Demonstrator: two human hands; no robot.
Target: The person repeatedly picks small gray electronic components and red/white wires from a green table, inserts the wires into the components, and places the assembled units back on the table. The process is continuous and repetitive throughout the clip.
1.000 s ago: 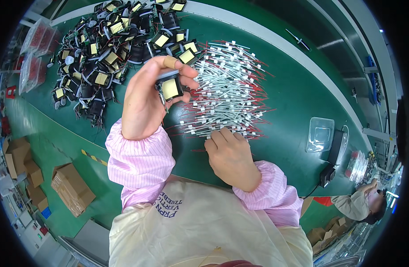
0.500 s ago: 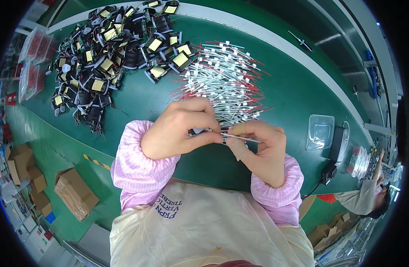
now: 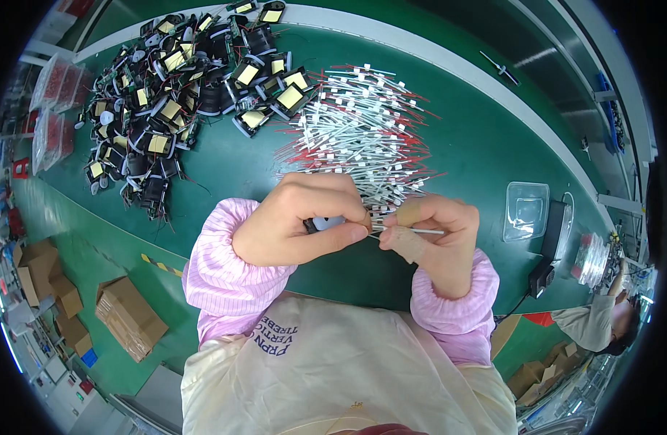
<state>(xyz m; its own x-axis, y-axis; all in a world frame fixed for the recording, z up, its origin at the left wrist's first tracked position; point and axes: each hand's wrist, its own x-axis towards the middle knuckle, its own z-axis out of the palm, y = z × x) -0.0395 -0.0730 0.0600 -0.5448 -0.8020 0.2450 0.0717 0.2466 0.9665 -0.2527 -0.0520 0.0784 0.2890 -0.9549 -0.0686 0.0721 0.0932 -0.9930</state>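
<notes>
My left hand [image 3: 293, 217] is closed, thumb and forefinger pinching a small black-and-grey electronic unit [image 3: 325, 223] that is mostly hidden by the fingers. Close to its right, my right hand [image 3: 446, 235] pinches a thin white wire [image 3: 429, 231], with beige coverings on its thumb and forefinger. The fingertips nearly meet above the green table; the join between wire and unit is too small to make out. Just beyond both hands lies a heap of white and red wires [image 3: 362, 134] with small white connectors.
Black units with yellow pads [image 3: 172, 109] are piled at the far left of the green table [image 3: 471, 167]. A clear plastic tray [image 3: 525, 210] and a black device [image 3: 542, 279] sit at the right. Cardboard boxes [image 3: 130, 319] stand on the left floor. Another person [image 3: 591, 322] is at far right.
My hands have moved slightly right and a little apart. The right hand still pinches the wire, and more of the unit shows inside my left hand. The view has shifted slightly.
</notes>
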